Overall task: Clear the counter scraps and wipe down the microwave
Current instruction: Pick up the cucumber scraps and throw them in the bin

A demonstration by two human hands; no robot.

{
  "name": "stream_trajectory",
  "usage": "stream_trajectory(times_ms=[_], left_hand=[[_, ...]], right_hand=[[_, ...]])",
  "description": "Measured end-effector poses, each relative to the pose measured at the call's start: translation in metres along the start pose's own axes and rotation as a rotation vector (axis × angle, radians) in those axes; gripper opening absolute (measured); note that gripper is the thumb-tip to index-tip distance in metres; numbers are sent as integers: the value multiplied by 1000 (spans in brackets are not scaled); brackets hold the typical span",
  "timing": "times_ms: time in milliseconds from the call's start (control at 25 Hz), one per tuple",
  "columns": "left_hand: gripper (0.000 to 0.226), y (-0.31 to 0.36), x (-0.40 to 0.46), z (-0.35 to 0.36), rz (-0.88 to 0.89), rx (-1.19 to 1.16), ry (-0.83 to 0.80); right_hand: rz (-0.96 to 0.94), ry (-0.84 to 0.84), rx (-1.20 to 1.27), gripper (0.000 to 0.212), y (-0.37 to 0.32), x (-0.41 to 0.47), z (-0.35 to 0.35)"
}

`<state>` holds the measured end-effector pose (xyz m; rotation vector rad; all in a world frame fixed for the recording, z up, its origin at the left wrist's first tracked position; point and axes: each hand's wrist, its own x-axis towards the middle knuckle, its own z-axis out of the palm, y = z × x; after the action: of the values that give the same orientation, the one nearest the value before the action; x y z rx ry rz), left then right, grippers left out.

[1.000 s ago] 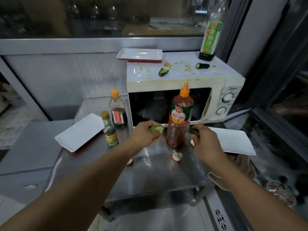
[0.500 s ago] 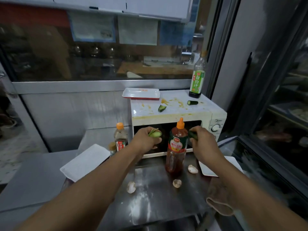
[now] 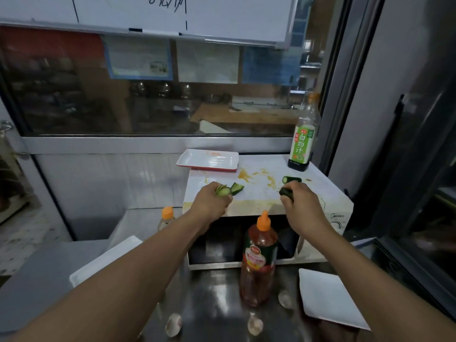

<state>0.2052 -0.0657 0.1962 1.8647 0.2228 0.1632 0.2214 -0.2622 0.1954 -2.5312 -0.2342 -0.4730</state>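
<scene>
Head view looks down on a white microwave [image 3: 261,201], its top smeared with orange sauce stains [image 3: 244,174]. At about 11 o'clock on that top the left hand [image 3: 212,203] is curled round a fan of cucumber slices [image 3: 223,191]; just beside them lies a cucumber wedge [image 3: 237,188], its long axis running from 7 to 1 o'clock. At 1 o'clock the right hand [image 3: 299,206] grips a dark cucumber chunk [image 3: 286,193] whose end pokes out toward 10 o'clock. Just beyond it a cucumber stub [image 3: 291,179] lies across, cut face toward 9 o'clock. A white tray [image 3: 208,160] and a green-labelled bottle [image 3: 302,141] stand at the back. Below, on the steel counter [image 3: 217,304], stand a red sauce bottle [image 3: 259,260], pale scraps [image 3: 174,324] and white plates [image 3: 330,297]; a window and whiteboard rise behind.
</scene>
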Motion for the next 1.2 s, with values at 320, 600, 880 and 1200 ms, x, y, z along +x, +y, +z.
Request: stream_trajectory(times_ms=[320, 600, 880, 1200], left_hand=[[21, -7, 74, 38, -13, 347, 242], [28, -13, 90, 54, 60, 526, 205], [26, -17, 89, 57, 145, 782, 184], [34, -19, 93, 65, 152, 846, 141]], right_hand=[[-55, -68, 48, 19, 53, 73, 17], [-73, -107, 102, 21, 64, 92, 26], [-99, -105, 122, 20, 66, 95, 27], [-93, -103, 116, 19, 79, 95, 28]])
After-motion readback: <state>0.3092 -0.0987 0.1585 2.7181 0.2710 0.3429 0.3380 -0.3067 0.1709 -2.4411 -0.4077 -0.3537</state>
